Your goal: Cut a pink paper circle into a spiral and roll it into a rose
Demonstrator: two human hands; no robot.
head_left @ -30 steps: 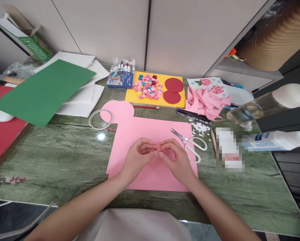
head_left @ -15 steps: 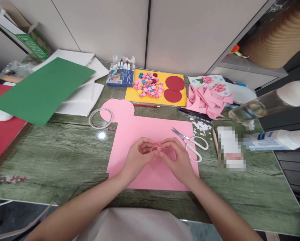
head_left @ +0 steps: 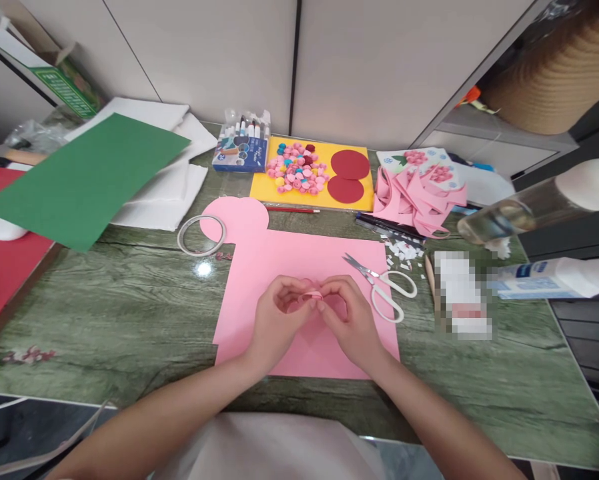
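Note:
Between my two hands, over a large pink sheet (head_left: 259,280), is a small curled piece of pink paper (head_left: 313,294). My left hand (head_left: 279,317) pinches its left side with thumb and fingers. On the other side my right hand (head_left: 349,317) pinches the same piece, the fingertips of both hands nearly touching. White-handled scissors (head_left: 379,280) lie with their blades apart on the right part of the sheet, close to my right hand. Part of the curled piece is hidden by my fingers.
Behind the sheet are pink circles (head_left: 229,220), a tape roll (head_left: 179,235), a yellow board (head_left: 324,202) with small rolled pieces and red circles, and a marker box (head_left: 239,153). Pink scraps (head_left: 412,200) and bottles (head_left: 519,207) stand right; green paper (head_left: 89,180) lies left.
My fingers have shifted slightly around the curled pink piece, and both wrists have moved a little. The piece's edge now faces the camera differently. Both hands keep their pinch.

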